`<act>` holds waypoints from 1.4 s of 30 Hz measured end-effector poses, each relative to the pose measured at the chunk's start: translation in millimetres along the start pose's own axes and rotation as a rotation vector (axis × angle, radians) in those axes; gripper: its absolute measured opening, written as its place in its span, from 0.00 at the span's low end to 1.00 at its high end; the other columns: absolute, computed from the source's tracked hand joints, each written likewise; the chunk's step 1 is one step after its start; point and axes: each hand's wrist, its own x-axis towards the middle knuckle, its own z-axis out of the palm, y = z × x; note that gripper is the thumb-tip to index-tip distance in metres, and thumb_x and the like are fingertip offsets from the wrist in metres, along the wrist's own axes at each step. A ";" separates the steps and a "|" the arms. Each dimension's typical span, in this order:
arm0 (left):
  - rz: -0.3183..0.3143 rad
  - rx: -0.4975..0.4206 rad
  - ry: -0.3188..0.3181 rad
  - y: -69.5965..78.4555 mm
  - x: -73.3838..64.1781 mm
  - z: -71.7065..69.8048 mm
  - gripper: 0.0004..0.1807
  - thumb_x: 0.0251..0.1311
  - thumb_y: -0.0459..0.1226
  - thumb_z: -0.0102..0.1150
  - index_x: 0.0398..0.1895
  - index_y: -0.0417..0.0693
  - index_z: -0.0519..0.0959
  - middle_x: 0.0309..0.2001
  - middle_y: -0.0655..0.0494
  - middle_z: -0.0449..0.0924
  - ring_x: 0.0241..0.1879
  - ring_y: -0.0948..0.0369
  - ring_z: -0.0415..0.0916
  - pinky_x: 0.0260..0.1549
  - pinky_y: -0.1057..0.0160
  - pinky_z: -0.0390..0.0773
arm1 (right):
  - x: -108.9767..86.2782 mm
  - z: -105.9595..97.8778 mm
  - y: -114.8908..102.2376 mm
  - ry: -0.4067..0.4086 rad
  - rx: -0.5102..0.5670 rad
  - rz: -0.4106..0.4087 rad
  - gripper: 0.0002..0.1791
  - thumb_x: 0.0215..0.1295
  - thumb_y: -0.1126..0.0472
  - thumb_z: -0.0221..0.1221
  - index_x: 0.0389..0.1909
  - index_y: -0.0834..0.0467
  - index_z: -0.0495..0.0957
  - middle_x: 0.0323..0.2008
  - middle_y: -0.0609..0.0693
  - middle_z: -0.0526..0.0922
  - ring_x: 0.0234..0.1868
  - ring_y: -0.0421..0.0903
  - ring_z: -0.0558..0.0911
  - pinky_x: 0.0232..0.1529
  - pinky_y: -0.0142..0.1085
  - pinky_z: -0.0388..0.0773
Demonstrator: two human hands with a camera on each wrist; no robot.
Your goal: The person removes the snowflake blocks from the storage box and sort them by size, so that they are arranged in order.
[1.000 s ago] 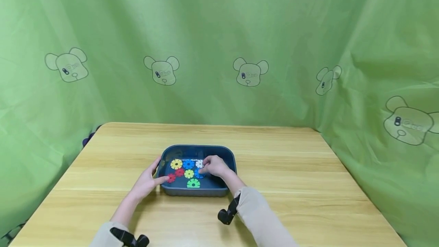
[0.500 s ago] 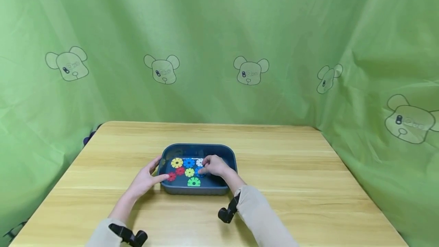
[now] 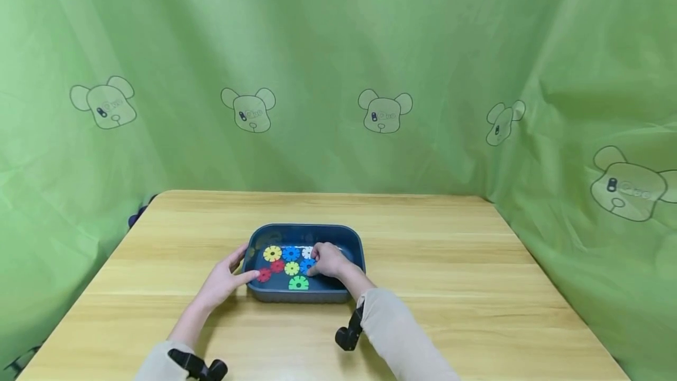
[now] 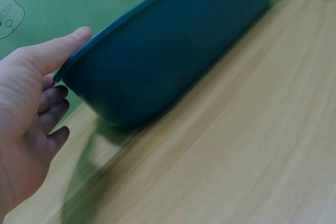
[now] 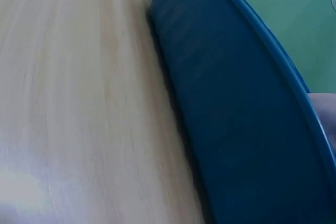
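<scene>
A dark blue plastic tray [image 3: 304, 297] holds several flower-shaped snowflake discs lying flat on its floor. Among them are a yellow disc [image 3: 272, 253], a red disc [image 3: 264, 275], a green disc [image 3: 298, 283] and a white disc [image 3: 307, 253]. My left hand [image 3: 224, 278] grips the tray's left end, thumb over the rim and fingers outside, as the left wrist view also shows. Inside the tray, my right hand [image 3: 330, 260] has bent fingers and a thumb right at a blue disc [image 3: 307, 266]; I cannot tell whether it pinches it. In the right wrist view, the tray wall [image 5: 226, 77] hides most of that hand.
The tray stands on a light wooden table [image 3: 433, 251]. A green curtain [image 3: 317, 28] with bear-head prints hangs behind and beside it. Each wrist carries a small black camera, one of them the right camera [image 3: 349, 334] near the tray's front edge.
My right thumb and fingers have shifted slightly to the right, so more of the blue disc shows. My left hand stays on the tray's end, and the discs lie as before.
</scene>
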 end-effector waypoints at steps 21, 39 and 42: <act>-0.009 0.026 0.003 3.3 -2.0 1.8 0.42 0.55 0.38 0.64 0.69 0.38 0.55 0.68 0.38 0.53 0.67 0.41 0.47 0.64 0.44 0.50 | -8.0 -28.1 -1.0 0.102 0.369 -0.076 0.08 0.58 0.72 0.59 0.38 0.66 0.72 0.22 0.52 0.75 0.19 0.44 0.77 0.24 0.38 0.81; -0.020 0.018 0.020 3.9 -5.0 -2.8 0.42 0.55 0.37 0.64 0.70 0.38 0.55 0.68 0.37 0.52 0.67 0.40 0.46 0.64 0.43 0.49 | -31.9 -99.3 73.4 0.250 0.723 0.057 0.14 0.58 0.76 0.55 0.44 0.73 0.65 0.23 0.54 0.76 0.21 0.42 0.76 0.26 0.32 0.80; -0.020 0.016 0.015 3.7 -4.5 -2.9 0.41 0.55 0.38 0.63 0.70 0.38 0.54 0.69 0.37 0.52 0.67 0.40 0.46 0.64 0.42 0.49 | -37.8 -99.0 88.2 0.257 0.689 0.095 0.14 0.58 0.77 0.54 0.45 0.74 0.65 0.24 0.56 0.77 0.21 0.43 0.77 0.25 0.32 0.80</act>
